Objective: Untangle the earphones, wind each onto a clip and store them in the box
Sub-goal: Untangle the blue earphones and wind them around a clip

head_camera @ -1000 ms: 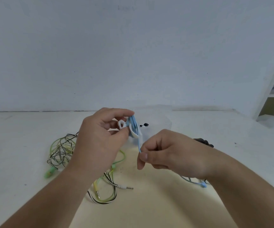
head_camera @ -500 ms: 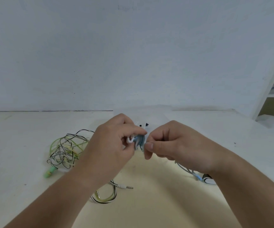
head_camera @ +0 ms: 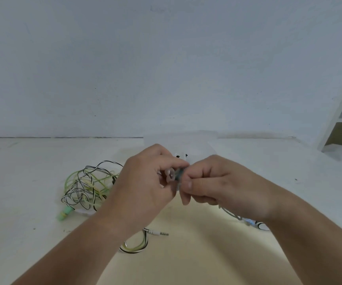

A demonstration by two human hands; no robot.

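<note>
While the left hand (head_camera: 145, 182) grips the white clip (head_camera: 169, 175) in curled fingers above the middle of the table (head_camera: 22, 182), the right hand (head_camera: 213, 182) pinches the blue earphone cable (head_camera: 179, 174) wound on it; the clear box (head_camera: 199, 145) stands just behind them; the tangled green and striped earphones (head_camera: 86, 186) lie to the left.

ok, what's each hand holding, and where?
Left hand pinches the white clip near its looped end; right hand pinches the blue cable wound on it.

Left hand (head_camera: 145, 182) gripping white clip (head_camera: 169, 176), right hand (head_camera: 213, 182) pinching blue earphone cable (head_camera: 179, 174)
</note>
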